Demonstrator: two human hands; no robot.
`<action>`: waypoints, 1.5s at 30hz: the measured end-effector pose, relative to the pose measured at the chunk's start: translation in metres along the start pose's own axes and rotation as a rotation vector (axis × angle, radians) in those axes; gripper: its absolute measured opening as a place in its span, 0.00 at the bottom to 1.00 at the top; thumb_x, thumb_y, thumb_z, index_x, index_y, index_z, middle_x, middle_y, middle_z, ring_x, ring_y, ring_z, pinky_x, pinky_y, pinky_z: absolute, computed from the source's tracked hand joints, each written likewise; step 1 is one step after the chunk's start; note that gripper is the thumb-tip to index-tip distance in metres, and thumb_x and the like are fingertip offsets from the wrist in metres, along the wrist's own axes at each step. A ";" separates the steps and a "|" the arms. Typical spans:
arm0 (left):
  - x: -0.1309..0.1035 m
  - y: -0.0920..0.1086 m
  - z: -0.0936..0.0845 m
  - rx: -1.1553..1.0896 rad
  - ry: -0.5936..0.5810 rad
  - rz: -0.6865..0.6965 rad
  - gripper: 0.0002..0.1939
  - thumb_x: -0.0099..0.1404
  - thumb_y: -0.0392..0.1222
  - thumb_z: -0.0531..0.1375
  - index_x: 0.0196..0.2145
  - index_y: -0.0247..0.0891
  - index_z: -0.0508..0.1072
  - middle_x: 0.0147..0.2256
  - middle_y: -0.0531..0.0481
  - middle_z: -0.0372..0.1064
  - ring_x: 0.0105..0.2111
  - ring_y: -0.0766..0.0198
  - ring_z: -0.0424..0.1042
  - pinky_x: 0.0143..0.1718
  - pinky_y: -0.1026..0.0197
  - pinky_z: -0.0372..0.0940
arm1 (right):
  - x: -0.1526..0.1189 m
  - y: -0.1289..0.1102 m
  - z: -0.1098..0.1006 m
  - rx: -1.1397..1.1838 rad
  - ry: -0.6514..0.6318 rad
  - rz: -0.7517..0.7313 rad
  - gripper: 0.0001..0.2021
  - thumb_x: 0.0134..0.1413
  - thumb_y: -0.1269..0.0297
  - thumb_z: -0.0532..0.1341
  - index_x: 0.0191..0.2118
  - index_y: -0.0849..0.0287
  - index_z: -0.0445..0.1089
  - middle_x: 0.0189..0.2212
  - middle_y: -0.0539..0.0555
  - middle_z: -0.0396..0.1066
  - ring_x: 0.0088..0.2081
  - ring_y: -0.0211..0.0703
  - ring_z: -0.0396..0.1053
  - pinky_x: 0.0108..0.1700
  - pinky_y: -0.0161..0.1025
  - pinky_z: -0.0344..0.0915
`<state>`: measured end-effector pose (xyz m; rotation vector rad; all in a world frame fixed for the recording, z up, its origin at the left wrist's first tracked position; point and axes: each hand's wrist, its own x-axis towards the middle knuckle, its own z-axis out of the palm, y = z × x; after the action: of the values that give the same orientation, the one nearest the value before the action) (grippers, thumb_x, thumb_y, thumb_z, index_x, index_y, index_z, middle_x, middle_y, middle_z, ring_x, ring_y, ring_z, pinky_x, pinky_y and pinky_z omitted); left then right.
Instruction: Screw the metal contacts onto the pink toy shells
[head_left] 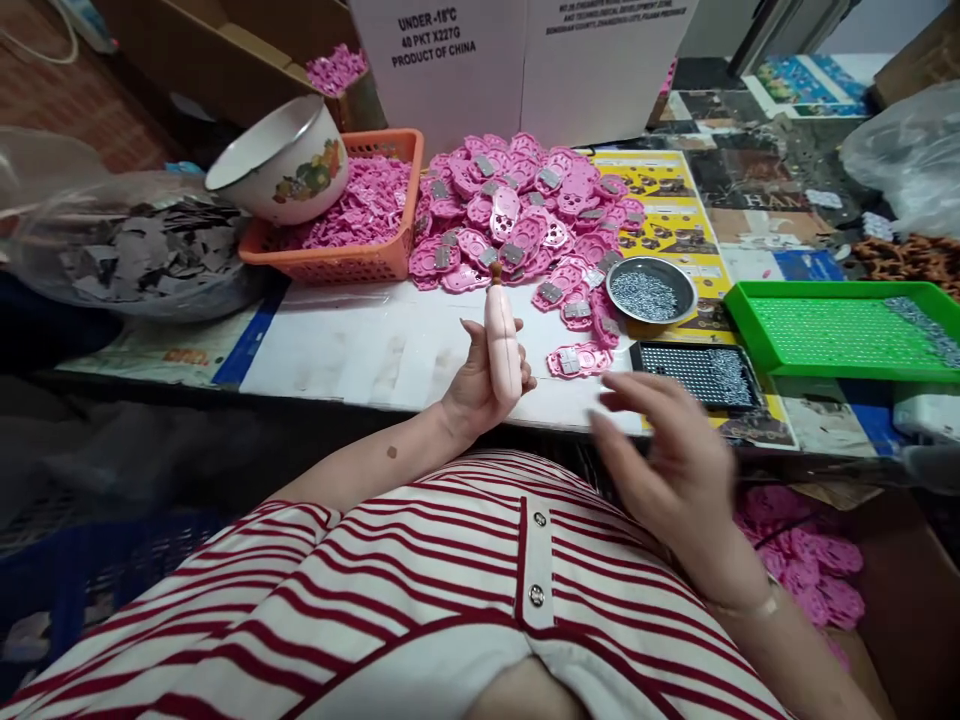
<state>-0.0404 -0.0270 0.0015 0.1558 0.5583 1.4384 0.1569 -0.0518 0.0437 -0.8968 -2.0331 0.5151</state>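
My left hand (478, 375) is wrapped round a pale pink, bottle-shaped tool (501, 340) with a short brown tip pointing away from me. A seam runs along its smooth body; I cannot tell its exact kind. My right hand (671, 460) hovers at the table's front edge, blurred by motion, its thumb and fingers apart and nothing visible in them. Just beyond its fingertips lies one pink plastic part (579, 360) with a grey metal plate on it. A black perforated tray (671, 368) of small screws is close by, below a round metal bowl (651, 290) of screws.
A large heap of pink parts (517, 205) covers the table's back middle. Left of it, an orange basket (330, 262) holds small pink pieces and a white enamel bowl (285, 165). A green tray (840, 330) sits right. Below right, a carton holds more pink parts (806, 560).
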 end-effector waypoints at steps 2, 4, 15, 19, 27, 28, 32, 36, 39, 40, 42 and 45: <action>-0.001 0.002 -0.002 0.005 0.033 0.100 0.31 0.71 0.67 0.42 0.37 0.40 0.73 0.21 0.56 0.64 0.21 0.69 0.68 0.31 0.63 0.68 | 0.017 0.001 0.029 0.014 -0.091 -0.110 0.20 0.60 0.58 0.64 0.56 0.56 0.68 0.47 0.60 0.71 0.43 0.47 0.73 0.46 0.46 0.74; -0.002 0.004 -0.005 0.007 0.034 0.166 0.30 0.72 0.66 0.43 0.36 0.41 0.73 0.22 0.56 0.65 0.23 0.69 0.69 0.34 0.63 0.68 | 0.031 0.002 0.055 -0.005 -0.131 -0.214 0.23 0.60 0.55 0.64 0.56 0.61 0.66 0.46 0.62 0.71 0.43 0.48 0.73 0.44 0.45 0.74; -0.048 0.082 -0.065 0.869 0.239 0.677 0.46 0.48 0.65 0.72 0.59 0.44 0.66 0.60 0.45 0.63 0.63 0.54 0.59 0.63 0.57 0.54 | 0.043 0.000 0.060 -0.035 -0.435 -0.353 0.13 0.63 0.70 0.57 0.52 0.63 0.68 0.40 0.58 0.72 0.39 0.44 0.70 0.38 0.41 0.69; -0.073 0.107 -0.061 1.302 -0.269 0.064 0.44 0.56 0.63 0.67 0.65 0.41 0.63 0.61 0.40 0.65 0.61 0.46 0.63 0.63 0.47 0.56 | 0.059 0.004 0.058 0.067 -0.681 -0.511 0.14 0.65 0.70 0.55 0.54 0.61 0.67 0.45 0.58 0.73 0.44 0.46 0.70 0.45 0.43 0.69; -0.066 0.071 -0.042 0.999 -0.149 -0.004 0.55 0.52 0.54 0.72 0.70 0.50 0.49 0.66 0.43 0.54 0.62 0.43 0.61 0.63 0.43 0.57 | 0.082 0.015 0.072 0.432 -0.513 -0.086 0.25 0.58 0.57 0.66 0.60 0.49 0.64 0.55 0.57 0.69 0.52 0.47 0.71 0.52 0.46 0.72; -0.065 0.065 -0.042 0.965 -0.098 0.041 0.58 0.51 0.52 0.73 0.71 0.53 0.44 0.67 0.43 0.51 0.62 0.45 0.60 0.62 0.43 0.58 | 0.080 0.016 0.077 0.504 -0.502 0.038 0.30 0.57 0.55 0.67 0.63 0.48 0.61 0.58 0.57 0.66 0.54 0.48 0.70 0.53 0.48 0.72; -0.061 0.047 -0.041 0.910 -0.093 0.123 0.63 0.52 0.46 0.74 0.71 0.56 0.36 0.66 0.43 0.54 0.60 0.50 0.64 0.61 0.46 0.60 | 0.066 0.015 0.096 0.735 -0.609 0.261 0.33 0.60 0.51 0.63 0.67 0.50 0.55 0.62 0.58 0.63 0.58 0.48 0.67 0.60 0.50 0.69; -0.062 0.043 -0.044 0.892 -0.042 0.099 0.60 0.53 0.45 0.74 0.71 0.53 0.40 0.62 0.42 0.61 0.56 0.51 0.68 0.56 0.50 0.65 | 0.058 0.012 0.103 0.769 -0.622 0.307 0.32 0.60 0.52 0.63 0.66 0.54 0.57 0.59 0.59 0.67 0.56 0.48 0.70 0.59 0.50 0.69; -0.063 0.047 -0.052 0.861 -0.076 0.059 0.53 0.57 0.42 0.71 0.71 0.49 0.45 0.57 0.41 0.66 0.55 0.54 0.70 0.56 0.52 0.65 | 0.056 0.013 0.104 0.799 -0.647 0.367 0.31 0.59 0.53 0.64 0.66 0.53 0.59 0.57 0.57 0.69 0.54 0.48 0.71 0.59 0.51 0.69; -0.063 0.049 -0.056 0.855 -0.092 0.053 0.51 0.57 0.41 0.70 0.70 0.48 0.47 0.54 0.42 0.69 0.54 0.55 0.70 0.57 0.52 0.64 | 0.056 0.014 0.104 0.820 -0.654 0.380 0.31 0.59 0.53 0.64 0.66 0.52 0.59 0.57 0.56 0.69 0.55 0.48 0.71 0.61 0.52 0.68; -0.063 0.054 -0.061 0.856 -0.098 0.049 0.48 0.58 0.39 0.70 0.69 0.47 0.51 0.50 0.44 0.72 0.53 0.56 0.71 0.57 0.52 0.63 | 0.056 0.014 0.105 0.857 -0.670 0.392 0.30 0.59 0.54 0.64 0.65 0.52 0.60 0.59 0.55 0.68 0.58 0.48 0.69 0.63 0.52 0.65; -0.065 0.061 -0.065 0.897 -0.058 0.055 0.43 0.58 0.38 0.70 0.67 0.48 0.57 0.52 0.44 0.71 0.51 0.56 0.73 0.55 0.52 0.66 | 0.057 0.014 0.106 0.852 -0.696 0.389 0.30 0.59 0.55 0.64 0.65 0.52 0.61 0.60 0.54 0.66 0.60 0.48 0.67 0.65 0.52 0.63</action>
<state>-0.1258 -0.0948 -0.0108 0.9217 1.1266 1.1405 0.0531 -0.0032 0.0047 -0.5956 -1.8707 1.9449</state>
